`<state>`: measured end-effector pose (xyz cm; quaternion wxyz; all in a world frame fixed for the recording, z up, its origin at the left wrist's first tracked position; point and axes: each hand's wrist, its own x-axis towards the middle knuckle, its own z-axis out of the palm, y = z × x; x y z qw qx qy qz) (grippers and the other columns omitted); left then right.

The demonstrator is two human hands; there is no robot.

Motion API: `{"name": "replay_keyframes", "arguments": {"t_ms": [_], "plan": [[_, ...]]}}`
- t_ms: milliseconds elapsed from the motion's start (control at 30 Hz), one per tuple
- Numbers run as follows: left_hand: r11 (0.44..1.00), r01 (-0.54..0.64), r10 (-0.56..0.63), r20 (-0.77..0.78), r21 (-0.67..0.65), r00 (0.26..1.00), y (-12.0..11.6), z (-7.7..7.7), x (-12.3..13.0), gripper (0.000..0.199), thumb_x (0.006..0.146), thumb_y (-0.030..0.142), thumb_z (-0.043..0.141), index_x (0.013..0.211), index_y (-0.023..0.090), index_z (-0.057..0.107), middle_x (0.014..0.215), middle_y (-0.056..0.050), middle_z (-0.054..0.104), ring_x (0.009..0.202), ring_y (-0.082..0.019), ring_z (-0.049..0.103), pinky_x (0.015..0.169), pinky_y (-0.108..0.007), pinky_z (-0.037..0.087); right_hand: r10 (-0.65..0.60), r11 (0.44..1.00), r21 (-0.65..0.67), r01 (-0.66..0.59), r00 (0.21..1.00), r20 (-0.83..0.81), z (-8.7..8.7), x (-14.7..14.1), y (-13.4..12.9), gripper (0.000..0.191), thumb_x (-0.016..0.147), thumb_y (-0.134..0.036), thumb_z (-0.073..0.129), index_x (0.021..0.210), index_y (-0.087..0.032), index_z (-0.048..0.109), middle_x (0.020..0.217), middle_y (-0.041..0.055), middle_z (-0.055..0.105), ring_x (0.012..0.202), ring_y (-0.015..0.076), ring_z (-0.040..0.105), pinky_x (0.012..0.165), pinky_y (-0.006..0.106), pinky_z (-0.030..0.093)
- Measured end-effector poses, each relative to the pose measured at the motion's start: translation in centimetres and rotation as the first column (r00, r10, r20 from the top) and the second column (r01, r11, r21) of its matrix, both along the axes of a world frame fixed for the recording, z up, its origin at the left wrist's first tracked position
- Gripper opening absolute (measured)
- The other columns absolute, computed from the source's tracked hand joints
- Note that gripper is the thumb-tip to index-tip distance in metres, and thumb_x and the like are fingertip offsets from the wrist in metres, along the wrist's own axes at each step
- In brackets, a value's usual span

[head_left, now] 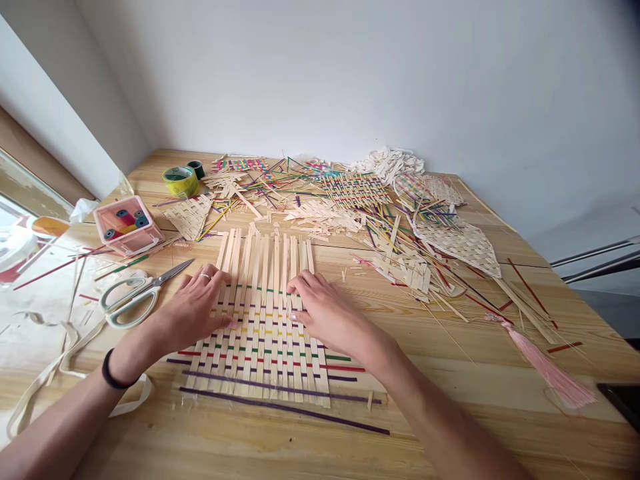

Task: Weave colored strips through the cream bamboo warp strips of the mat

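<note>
While both hands rest on the woven mat [270,347], I have it flat on the table [500,387], its unwoven slat ends running out beyond the weave. My left hand [197,307] lies over its left edge, my right hand [325,313] over its right edge, fingers bent and thumbs spread away from them; whether the fingertips grip any strip, I cannot tell. A red strip end [345,367] juts past the mat's right edge toward my right forearm. One purple strip [340,396] lies across its near part; a second purple strip [325,418] slants over its near edge. Left of the mat, scissors [155,283] sit just beside my left hand, the pink box [135,243] beyond them, so room is tight. Past its far edge spreads a heap of strips [320,217]. I have more room to its right, where wood runs toward the pink tassel [550,367].
</note>
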<state>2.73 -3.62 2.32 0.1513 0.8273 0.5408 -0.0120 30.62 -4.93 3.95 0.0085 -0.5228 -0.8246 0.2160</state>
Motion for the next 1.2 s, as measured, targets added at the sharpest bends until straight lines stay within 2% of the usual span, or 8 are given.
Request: {"name": "replay_keyframes", "arguments": {"t_ms": [167,367,567,733,967,1200], "plan": [[0.999,0.007,-0.006,-0.013,0.046,1.000,-0.1,0.0,0.1,0.054,0.081,0.047,0.077,0.123,0.022,0.054,0.129,-0.014,0.059,0.123,-0.037,0.057,0.102,-0.051,0.043,0.006,1.000,-0.006,-0.006,1.000,-0.031,0.1,0.3,0.2,0.024,0.093,-0.015,0.071,0.114,-0.018,0.059,0.124,0.0088,0.061,0.121,0.0272,0.056,0.102,0.042,0.047],[0.999,-0.010,0.011,-0.027,0.038,1.000,-0.1,0.2,0.4,0.057,0.080,0.044,0.082,0.124,0.021,0.055,0.132,-0.013,0.057,0.125,-0.035,0.055,0.104,-0.051,0.041,-0.004,0.995,0.103,0.011,0.998,-0.066,-0.3,-0.6,0.4,0.014,0.097,-0.019,0.068,0.110,-0.018,0.066,0.116,0.0090,0.064,0.116,0.0272,0.060,0.100,0.044,0.048],[0.999,-0.013,0.014,-0.025,0.031,1.000,-0.4,0.3,0.7,0.055,0.082,0.042,0.081,0.124,0.020,0.054,0.131,-0.013,0.056,0.126,-0.034,0.054,0.105,-0.051,0.039,0.085,0.986,0.149,-0.072,0.993,-0.079,-0.9,-3.8,0.6,0.025,0.098,-0.025,0.068,0.121,-0.018,0.067,0.118,0.0109,0.065,0.116,0.0286,0.061,0.099,0.046,0.050],[0.999,-0.031,0.030,-0.023,-0.013,0.999,-0.5,0.4,0.9,0.055,0.082,0.040,0.080,0.125,0.019,0.053,0.132,-0.015,0.054,0.124,-0.036,0.054,0.102,-0.052,0.041,0.069,0.986,0.153,-0.064,0.997,-0.028,-1.2,-5.7,0.6,0.043,0.094,-0.030,0.074,0.133,-0.018,0.063,0.125,0.0121,0.062,0.120,0.0319,0.058,0.100,0.050,0.051],[0.998,-0.041,0.039,-0.033,-0.049,0.999,-0.5,0.7,1.1,0.048,0.084,0.034,0.074,0.123,0.018,0.050,0.131,-0.015,0.051,0.127,-0.036,0.051,0.103,-0.053,0.040,0.041,0.990,0.135,-0.046,0.999,0.036,-0.7,-6.3,0.0,0.044,0.094,-0.027,0.072,0.136,-0.020,0.060,0.129,0.0132,0.059,0.122,0.0346,0.056,0.097,0.052,0.052],[1.000,-0.012,0.012,-0.014,0.014,1.000,-0.6,0.1,0.8,0.046,0.085,0.037,0.075,0.121,0.019,0.053,0.126,-0.013,0.053,0.122,-0.035,0.053,0.099,-0.052,0.042,0.031,0.992,0.120,-0.039,0.998,0.063,-0.3,-6.8,-0.2,0.038,0.097,-0.024,0.069,0.134,-0.019,0.060,0.132,0.0139,0.059,0.124,0.0350,0.054,0.098,0.054,0.048]]}}
